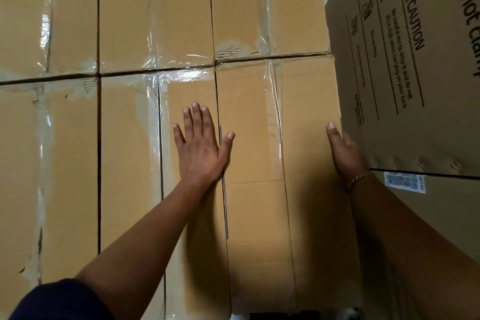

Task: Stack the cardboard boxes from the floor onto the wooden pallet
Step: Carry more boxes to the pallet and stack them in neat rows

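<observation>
Whole view is basically a wall of stacked cardboard boxes, two rows showing, all sealed w/ clear packing tape (153,34).

Far left: bottom-left box (46,177) w/ a top-left box (26,8) sitting on it, tight seam btwn them. Dark sleeve (65,301) pokes in at the bottom-left corner of the view, the bare forearm running up from it.

Next over is the middle box (130,164), under the top-middle box (155,8). Left hand (200,145) is flat on the front of the middle box, right by its right edge, fingers straight and spread, pointing up. The thumb reaches across the vertical seam onto the right-hand box (254,117). Not gripping anything, just palm on cardboard.

That right-hand box sits under the top-right box (285,3) and is the end of the row. Right hand (345,151) is on its right edge, well apart from the left hand. One digit lies straight on the front face; the rest tuck into the gap beside the box, so can't tell if they're curled round the edge or not. Gold chain bracelet (359,179) on that wrist.

Far right, just beside the stack: a big printed carton (420,112) w/ "CAUTION" and "Do not drop" text, touching the right hand. It sits on another carton (446,218) w/ a white barcode label (405,182) at its top edge.
</observation>
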A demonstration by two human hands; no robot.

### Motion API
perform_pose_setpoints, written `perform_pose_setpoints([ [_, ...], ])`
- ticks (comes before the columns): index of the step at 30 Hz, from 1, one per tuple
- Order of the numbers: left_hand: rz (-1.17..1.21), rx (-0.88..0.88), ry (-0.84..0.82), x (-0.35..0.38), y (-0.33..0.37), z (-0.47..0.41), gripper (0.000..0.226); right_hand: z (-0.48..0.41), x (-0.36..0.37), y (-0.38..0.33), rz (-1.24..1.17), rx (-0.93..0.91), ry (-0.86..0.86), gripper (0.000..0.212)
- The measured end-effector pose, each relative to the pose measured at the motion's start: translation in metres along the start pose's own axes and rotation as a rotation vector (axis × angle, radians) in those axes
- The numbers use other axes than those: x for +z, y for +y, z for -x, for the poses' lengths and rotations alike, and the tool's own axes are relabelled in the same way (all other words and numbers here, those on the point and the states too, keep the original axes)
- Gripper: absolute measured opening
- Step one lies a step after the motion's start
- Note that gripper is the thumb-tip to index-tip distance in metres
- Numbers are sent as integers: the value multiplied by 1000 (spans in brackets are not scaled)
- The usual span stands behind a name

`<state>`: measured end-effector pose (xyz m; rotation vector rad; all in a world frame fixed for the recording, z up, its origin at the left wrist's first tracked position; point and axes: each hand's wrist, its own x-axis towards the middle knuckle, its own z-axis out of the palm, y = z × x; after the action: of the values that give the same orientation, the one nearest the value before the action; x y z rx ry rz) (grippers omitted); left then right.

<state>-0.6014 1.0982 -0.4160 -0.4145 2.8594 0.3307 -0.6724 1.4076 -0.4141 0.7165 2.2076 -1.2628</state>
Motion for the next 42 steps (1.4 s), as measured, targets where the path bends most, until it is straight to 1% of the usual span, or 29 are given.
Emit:
perform_pose_setpoints([
  [1,-3,8,-8,-2,-1,1,85,2,-2,1,10,3,-6,94],
  [5,-16,23,-29,-3,-2,9,86,9,-4,10,46,20,-4,89],
  [8,-5,24,-31,-2,-1,9,87,13,0,9,30,28,28,96],
  [11,2,31,-20,0,0,9,86,11,3,9,28,18,35,83],
  [13,-2,27,-13,4,-1,9,85,10,4,11,43,16,48,80],
  [16,-26,24,-6,4,0,8,86,10,5,11,63,11,75,82],
  [20,-29,81,-70,-5,-3,17,88,19,-3,13,95,-1,29,85],
  [23,-35,122,-101,-3,-8,40,86,41,-9,24,114,16,19,90],
  [24,-32,119,-112,-1,-9,54,86,51,-10,31,130,14,16,88],
  [27,-19,86,-158,6,-10,105,86,84,-18,55,169,13,-4,68],
  [28,-20,79,-175,9,-10,123,87,94,-20,64,178,21,-13,64],
  [31,-32,48,-220,21,-8,177,89,117,-28,92,206,68,-58,64],
  [33,-38,18,-218,30,-6,201,89,127,-30,107,197,76,-84,60],
  [35,-27,-12,-214,36,-3,210,88,131,-29,117,177,84,-77,61],
  [38,-32,-25,-197,40,0,208,87,128,-23,124,160,80,-60,68],
  [42,-19,-23,-169,45,0,209,85,125,-14,133,126,73,-17,68],
])
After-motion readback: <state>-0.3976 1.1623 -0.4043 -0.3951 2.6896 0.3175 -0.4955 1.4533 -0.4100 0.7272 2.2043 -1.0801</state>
